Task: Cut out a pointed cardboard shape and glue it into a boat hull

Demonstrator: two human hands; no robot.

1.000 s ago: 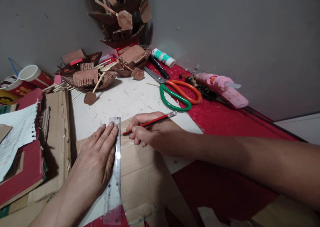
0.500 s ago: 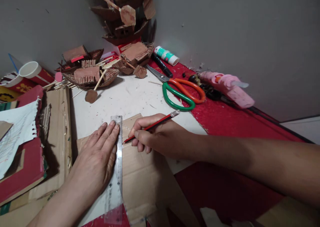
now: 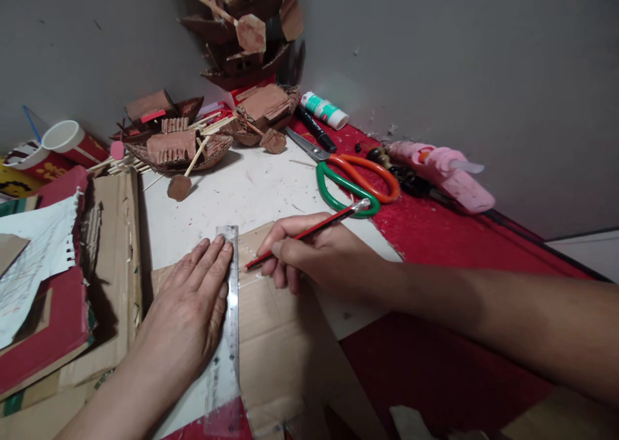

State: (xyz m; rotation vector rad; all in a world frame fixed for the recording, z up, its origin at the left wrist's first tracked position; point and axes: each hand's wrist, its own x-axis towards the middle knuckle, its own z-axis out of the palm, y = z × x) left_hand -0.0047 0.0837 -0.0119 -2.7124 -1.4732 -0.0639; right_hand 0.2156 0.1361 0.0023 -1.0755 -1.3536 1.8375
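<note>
Grey walls meet in a corner behind a white work surface [image 3: 251, 195] that gives way to red cloth [image 3: 435, 233] on its right side.

From the head camera, the left hand [image 3: 191, 304] lies flat, fingers stretched out and together, pressing a clear plastic ruler [image 3: 226, 324] onto a flat sheet of brown corrugated cardboard [image 3: 275, 337]. It grips nothing; it only bears down, fingertips at the ruler's far end. The right hand [image 3: 314, 259] pinches a red pencil with a silver cap [image 3: 309, 232] between thumb and fingers, its tip touching the cardboard just beside the ruler's right edge near the top.

By my judgement the step in hand is ruling a line on the cardboard along the straightedge. Carrying it on calls for the flat hand to keep the ruler from slipping while the pencil point hugs the edge and runs toward the person.

Around them: scissors with one orange and one green handle [image 3: 351, 182] lie near the pencil's cap end, a pink glue gun [image 3: 445, 175] rests on the red cloth by the wall, a white and green glue stick [image 3: 325, 110] and a black marker [image 3: 314, 129] sit nearer the corner, and brown cardboard boat models [image 3: 193, 140] crowd the back. Stacked cardboard and red card [image 3: 62, 311] lie at the left. Nothing blocks the ruler's line.
</note>
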